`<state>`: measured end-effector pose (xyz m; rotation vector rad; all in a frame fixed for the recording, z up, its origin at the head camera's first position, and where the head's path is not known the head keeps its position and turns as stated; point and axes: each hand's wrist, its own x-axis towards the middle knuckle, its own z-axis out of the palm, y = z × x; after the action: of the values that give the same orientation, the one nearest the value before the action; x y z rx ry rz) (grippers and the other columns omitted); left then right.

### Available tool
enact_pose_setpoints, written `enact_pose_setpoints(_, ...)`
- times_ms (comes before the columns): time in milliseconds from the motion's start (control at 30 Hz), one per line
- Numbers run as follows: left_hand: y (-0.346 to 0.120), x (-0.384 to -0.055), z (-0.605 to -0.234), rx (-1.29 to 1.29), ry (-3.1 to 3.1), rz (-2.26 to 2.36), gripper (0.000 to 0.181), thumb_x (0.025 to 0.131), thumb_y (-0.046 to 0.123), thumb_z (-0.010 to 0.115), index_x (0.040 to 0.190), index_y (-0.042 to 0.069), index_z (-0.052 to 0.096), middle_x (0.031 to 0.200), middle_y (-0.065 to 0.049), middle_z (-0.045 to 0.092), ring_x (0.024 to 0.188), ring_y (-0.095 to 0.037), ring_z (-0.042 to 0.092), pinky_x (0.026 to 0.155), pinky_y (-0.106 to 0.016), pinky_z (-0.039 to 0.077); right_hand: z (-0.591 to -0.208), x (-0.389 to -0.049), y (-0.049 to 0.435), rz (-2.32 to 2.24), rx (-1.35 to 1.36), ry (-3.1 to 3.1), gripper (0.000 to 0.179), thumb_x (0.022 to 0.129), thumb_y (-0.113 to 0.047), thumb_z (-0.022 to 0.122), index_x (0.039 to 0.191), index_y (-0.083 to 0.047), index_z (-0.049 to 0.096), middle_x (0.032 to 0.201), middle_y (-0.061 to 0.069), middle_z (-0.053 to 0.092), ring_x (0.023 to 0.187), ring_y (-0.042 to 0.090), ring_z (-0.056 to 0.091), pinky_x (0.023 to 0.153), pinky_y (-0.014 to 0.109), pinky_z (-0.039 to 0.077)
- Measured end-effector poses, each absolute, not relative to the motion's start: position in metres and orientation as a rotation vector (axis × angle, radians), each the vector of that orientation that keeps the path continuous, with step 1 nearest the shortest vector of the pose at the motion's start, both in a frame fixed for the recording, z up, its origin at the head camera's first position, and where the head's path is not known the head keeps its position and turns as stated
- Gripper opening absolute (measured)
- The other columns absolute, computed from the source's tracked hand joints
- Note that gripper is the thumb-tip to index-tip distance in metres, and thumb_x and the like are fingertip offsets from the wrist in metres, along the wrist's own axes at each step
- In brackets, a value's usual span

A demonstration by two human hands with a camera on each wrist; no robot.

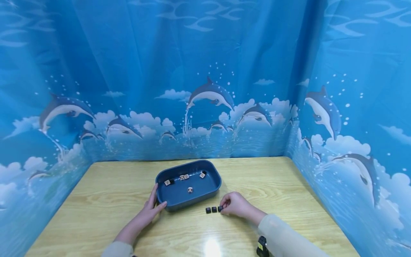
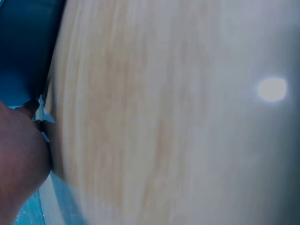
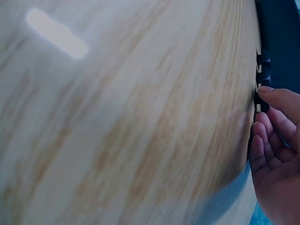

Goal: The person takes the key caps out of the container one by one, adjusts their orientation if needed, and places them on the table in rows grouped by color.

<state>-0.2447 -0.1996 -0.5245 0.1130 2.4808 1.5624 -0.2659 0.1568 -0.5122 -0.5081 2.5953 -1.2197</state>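
Three small black cubes, keycap-like with pale bits at their base, stand in a short row on the table: a left cube [image 1: 208, 210], a middle cube [image 1: 214, 210] and a right cube [image 1: 220, 208]. My right hand [image 1: 237, 205] pinches the right cube between thumb and fingertips; the right wrist view shows the thumb [image 3: 276, 96] on top of it. Behind the row is a dark blue tray [image 1: 192, 205]. Against its near left corner lies my left hand [image 1: 150, 211], fingers extended along the left side and thumb at the front wall.
Inside the tray lie several small cubes with pale faces, among them a front cube [image 1: 190, 190] and a right-hand cube [image 1: 202, 175]. A black device with a yellow mark [image 1: 262, 246] sits by the right sleeve. Dolphin-print curtains [image 1: 205, 53] border the wooden table [image 1: 257, 178].
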Motion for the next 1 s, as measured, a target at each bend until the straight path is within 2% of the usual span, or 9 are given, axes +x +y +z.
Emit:
enact_pose_setpoints(533,-0.200,-0.244,-0.523,0.107,2.487,1.547,0.089,0.099,0.034,0.056,0.156,0.020,-0.011,0.156,-0.030,0.004,0.141,-0.051,-0.004,0.105,-0.070,-0.010,-0.505,-0.266,0.162,-1.221,-0.495,2.578,0.015,0.072,-0.002,0.081,0.083,-0.006,0.071,0.074,-0.003,0.063,0.069,0.012,0.058,0.063,0.025,0.051)
enact_pose_setpoints(833,-0.202,-0.244,-0.526,0.131,2.510,1.551,0.087,0.100,0.033,0.055,0.157,0.018,-0.009,0.155,-0.030,0.007,0.142,-0.049,0.003,0.108,-0.069,-0.002,-0.473,-0.273,0.157,-1.286,-0.631,2.581,0.016,0.077,-0.003,0.078,0.090,0.003,0.072,0.076,-0.004,0.065,0.070,0.010,0.059,0.064,0.025,0.052)
enact_pose_setpoints(1000,-0.201,-0.244,-0.525,0.109,2.497,1.553,0.088,0.099,0.035,0.056,0.157,0.021,-0.009,0.156,-0.028,0.006,0.142,-0.048,0.002,0.107,-0.069,-0.005,-0.450,-0.280,0.145,-1.334,-0.612,2.556,0.013,0.082,-0.006,0.077,0.093,-0.002,0.073,0.079,-0.002,0.066,0.072,0.014,0.059,0.064,0.027,0.052)
